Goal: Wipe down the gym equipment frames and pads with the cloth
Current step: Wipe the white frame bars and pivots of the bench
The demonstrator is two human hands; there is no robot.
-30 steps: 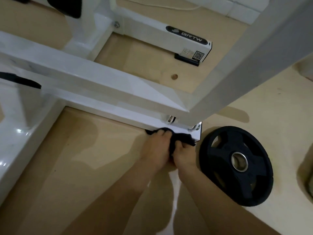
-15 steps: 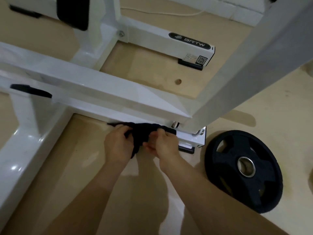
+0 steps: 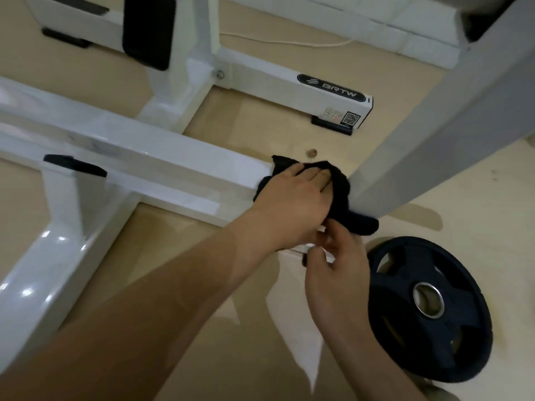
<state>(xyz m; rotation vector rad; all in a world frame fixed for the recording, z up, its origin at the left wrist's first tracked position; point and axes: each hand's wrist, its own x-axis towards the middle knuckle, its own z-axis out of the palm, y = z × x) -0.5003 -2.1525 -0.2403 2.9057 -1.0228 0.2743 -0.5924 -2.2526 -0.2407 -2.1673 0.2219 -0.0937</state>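
My left hand [image 3: 295, 204] lies flat on a black cloth [image 3: 341, 186] and presses it onto the top of the white frame bar [image 3: 162, 157]. This is right where the bar meets the grey slanted upright [image 3: 440, 117]. One end of the cloth hangs down over the bar's corner. My right hand [image 3: 333, 264] is just below, fingers curled at the bar's end beside that hanging part. Whether it pinches the cloth is hidden by the fingers.
A black weight plate [image 3: 428, 308] lies flat on the wooden floor right of my right hand. A second white base bar with a BRTW label [image 3: 295, 88] lies farther back. A black pad [image 3: 149, 30] is at the top left, and a white cable [image 3: 289, 41] runs along the floor.
Both hands gripped the cloth on the lower side of the bar. My left hand has since carried it up onto the bar's top near the upright, and my right hand has dropped to the bar's end.
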